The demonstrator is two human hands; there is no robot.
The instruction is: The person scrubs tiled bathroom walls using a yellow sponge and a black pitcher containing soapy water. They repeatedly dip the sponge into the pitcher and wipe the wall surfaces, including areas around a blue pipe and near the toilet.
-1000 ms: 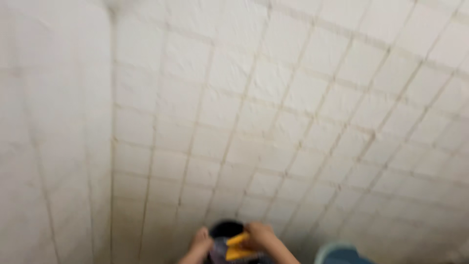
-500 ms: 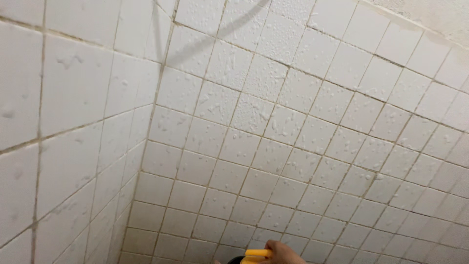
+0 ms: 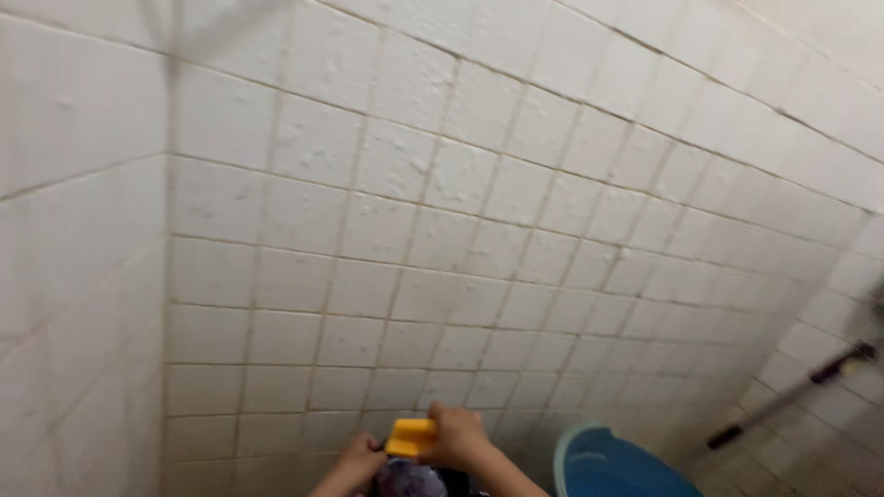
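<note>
Sponge (image 3: 411, 436) yellow. Wall tiles (image 3: 387, 230) white, square grid, brownish grout. Bucket (image 3: 612, 465) blue. Container (image 3: 410, 479) dark purple. Pole (image 3: 792, 394) dark.

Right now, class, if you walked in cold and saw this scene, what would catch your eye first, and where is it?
The bright yellow block, likely a sponge, stands out at the bottom centre, gripped by the right hand with the left hand just beside it, above a dark container. Behind them rises a white tiled wall meeting another in a corner at left. A blue bucket sits at lower right.
</note>
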